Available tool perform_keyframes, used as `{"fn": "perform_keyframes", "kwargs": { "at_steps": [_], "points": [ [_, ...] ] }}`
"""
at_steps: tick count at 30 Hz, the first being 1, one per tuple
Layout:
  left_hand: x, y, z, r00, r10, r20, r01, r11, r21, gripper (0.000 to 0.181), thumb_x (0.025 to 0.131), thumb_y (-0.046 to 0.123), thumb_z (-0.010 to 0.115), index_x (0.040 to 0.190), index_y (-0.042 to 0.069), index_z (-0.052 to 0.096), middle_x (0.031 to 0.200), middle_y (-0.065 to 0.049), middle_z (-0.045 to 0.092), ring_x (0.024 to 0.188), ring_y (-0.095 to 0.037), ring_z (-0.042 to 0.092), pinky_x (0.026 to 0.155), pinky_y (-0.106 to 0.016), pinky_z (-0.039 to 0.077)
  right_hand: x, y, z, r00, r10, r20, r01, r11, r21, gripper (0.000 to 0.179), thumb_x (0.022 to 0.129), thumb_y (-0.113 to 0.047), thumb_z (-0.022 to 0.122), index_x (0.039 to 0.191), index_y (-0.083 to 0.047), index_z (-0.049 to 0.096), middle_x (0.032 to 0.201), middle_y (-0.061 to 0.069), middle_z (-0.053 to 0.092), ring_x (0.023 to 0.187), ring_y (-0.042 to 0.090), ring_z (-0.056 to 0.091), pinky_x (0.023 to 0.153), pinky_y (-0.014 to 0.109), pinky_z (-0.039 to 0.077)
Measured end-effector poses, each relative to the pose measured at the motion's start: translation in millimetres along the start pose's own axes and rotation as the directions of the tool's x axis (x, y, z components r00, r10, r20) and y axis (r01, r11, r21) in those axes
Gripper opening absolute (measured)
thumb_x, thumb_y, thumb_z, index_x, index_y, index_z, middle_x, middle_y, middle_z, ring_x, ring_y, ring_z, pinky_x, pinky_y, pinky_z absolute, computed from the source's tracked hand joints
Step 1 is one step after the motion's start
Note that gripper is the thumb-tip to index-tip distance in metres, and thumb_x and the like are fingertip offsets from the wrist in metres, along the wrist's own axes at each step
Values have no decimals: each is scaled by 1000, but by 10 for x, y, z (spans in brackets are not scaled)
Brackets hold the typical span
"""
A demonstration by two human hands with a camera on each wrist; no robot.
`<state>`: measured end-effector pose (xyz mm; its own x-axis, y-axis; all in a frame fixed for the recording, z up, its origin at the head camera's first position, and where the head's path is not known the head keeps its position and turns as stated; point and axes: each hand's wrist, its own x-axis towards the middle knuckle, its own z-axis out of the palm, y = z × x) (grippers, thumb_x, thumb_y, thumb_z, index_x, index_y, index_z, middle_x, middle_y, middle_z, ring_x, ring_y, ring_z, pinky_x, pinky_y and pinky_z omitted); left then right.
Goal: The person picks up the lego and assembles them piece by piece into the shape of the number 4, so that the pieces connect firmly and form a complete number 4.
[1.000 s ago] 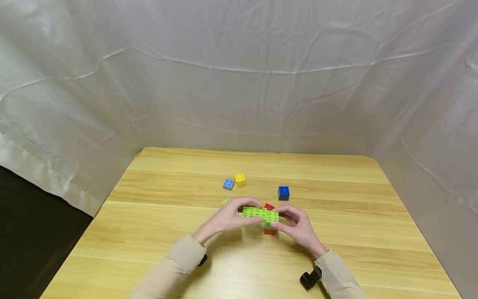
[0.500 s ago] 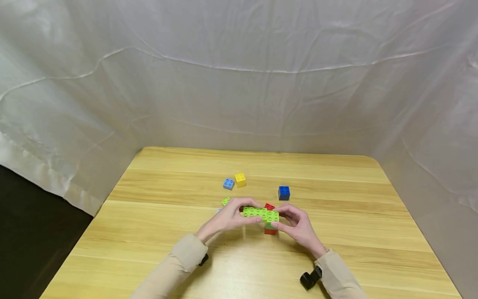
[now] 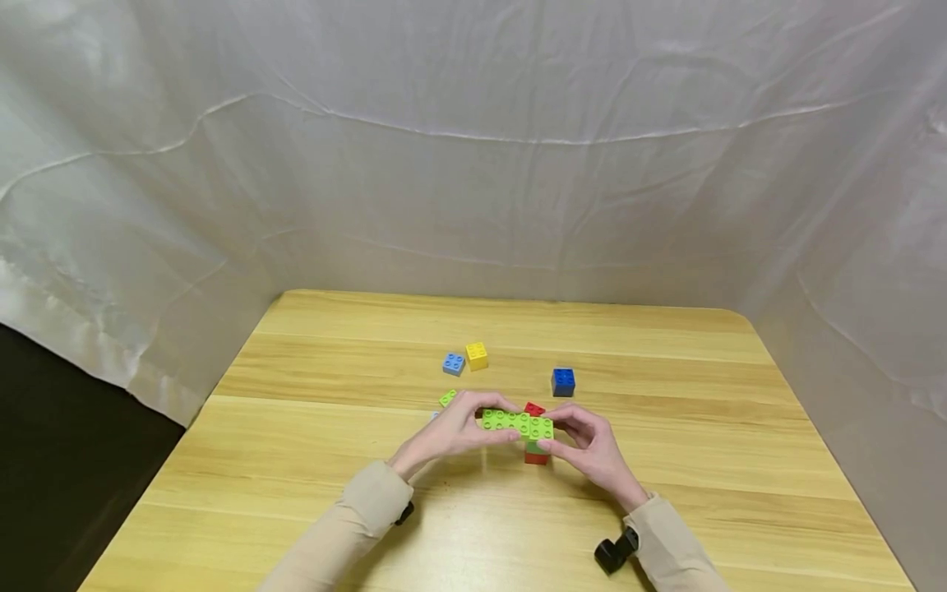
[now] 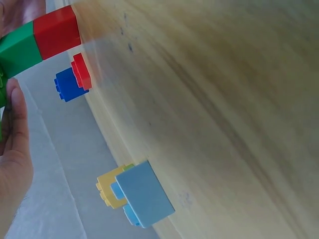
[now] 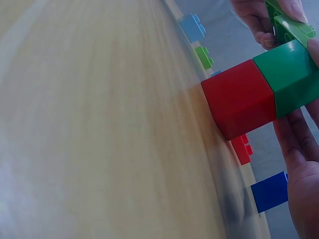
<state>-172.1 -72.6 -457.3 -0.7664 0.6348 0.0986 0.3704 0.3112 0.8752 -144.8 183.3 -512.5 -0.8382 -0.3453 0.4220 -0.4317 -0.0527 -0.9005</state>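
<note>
A small stack stands on the table, with a red brick at the bottom and a dark green brick on it. Two lime green surfaces top it in the head view: a short lime brick over the stack and a long lime brick reaching out to the left. My left hand pinches the long lime brick between thumb and fingers. With thumb in front and fingers behind, my right hand grips the short lime brick at the stack's top. How the lime bricks join underneath is hidden.
Behind the stack lie a flat red brick and a dark blue brick. Farther left are a yellow brick, a light blue brick and a small lime piece. Another light blue brick shows beside the left hand.
</note>
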Motion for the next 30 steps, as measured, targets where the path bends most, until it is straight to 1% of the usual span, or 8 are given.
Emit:
{"fn": "perform_keyframes", "kwargs": {
  "at_steps": [9, 14, 17, 19, 21, 23, 26, 30],
  "points": [
    [-34, -6, 24, 1000, -20, -17, 21, 1000, 18, 36, 91, 31, 76, 124, 20, 69, 122, 4, 73, 109, -9, 66, 100, -30, 53, -1, 1, 0, 1000, 1, 0, -1, 1000, 2, 31, 85, 13, 70, 115, 14, 61, 116, -6, 67, 108, 7, 67, 99, 20, 55],
    [-54, -21, 22, 1000, -19, -14, 20, 1000, 5, 40, 90, 34, 76, 128, 24, 67, 125, 6, 71, 111, -9, 65, 99, -31, 53, 4, -14, 5, 1000, 2, -1, -2, 1000, 5, 31, 85, 13, 70, 115, 14, 61, 115, -7, 67, 108, 7, 67, 99, 20, 55],
    [-68, -47, 10, 1000, -3, -1, 3, 1000, -5, 46, 89, 33, 78, 132, 22, 65, 128, 4, 70, 111, -10, 64, 99, -31, 54, 1, -19, 8, 1000, 4, 0, -4, 1000, 3, 31, 85, 13, 70, 115, 14, 61, 115, -6, 67, 108, 7, 67, 99, 19, 55],
    [-89, -66, -12, 1000, -8, 6, 8, 1000, -16, 52, 87, 32, 80, 135, 19, 63, 131, 2, 68, 111, -11, 64, 99, -34, 54, -1, -24, 8, 1000, 13, 1, -13, 1000, -1, 31, 85, 13, 70, 115, 13, 61, 115, -6, 67, 108, 7, 67, 99, 20, 55],
    [-117, -87, -55, 1000, -15, 8, 15, 1000, -21, 58, 85, 31, 81, 137, 15, 61, 132, 1, 67, 112, -13, 63, 102, -40, 54, -3, -25, 8, 1000, 22, 2, -22, 1000, -7, 31, 85, 12, 70, 115, 13, 61, 115, -5, 67, 108, 7, 67, 99, 20, 55],
    [-155, -105, -118, 999, -32, 0, 32, 999, -17, 62, 83, 31, 83, 138, 15, 60, 133, 0, 66, 114, -15, 62, 104, -45, 53, -2, -28, 8, 1000, 29, 2, -29, 1000, -12, 32, 85, 12, 70, 116, 12, 61, 115, -5, 67, 108, 8, 67, 99, 20, 55],
    [-214, -151, -241, 1000, -21, -11, 21, 1000, -20, 64, 81, 27, 85, 139, 13, 59, 132, -7, 67, 115, -25, 63, 106, -52, 51, 0, -27, 2, 999, 35, 0, -35, 999, -13, 32, 85, 12, 71, 116, 12, 61, 114, -5, 67, 107, 8, 67, 98, 20, 56],
    [-316, -235, -428, 1000, -10, -19, 10, 1000, -15, 66, 80, 21, 85, 139, 12, 57, 130, -18, 66, 118, -37, 62, 107, -54, 49, 5, -25, -6, 1000, 26, -1, -26, 1000, -9, 32, 85, 12, 71, 115, 13, 62, 113, -6, 67, 105, 8, 67, 98, 20, 56]
  ]
}}
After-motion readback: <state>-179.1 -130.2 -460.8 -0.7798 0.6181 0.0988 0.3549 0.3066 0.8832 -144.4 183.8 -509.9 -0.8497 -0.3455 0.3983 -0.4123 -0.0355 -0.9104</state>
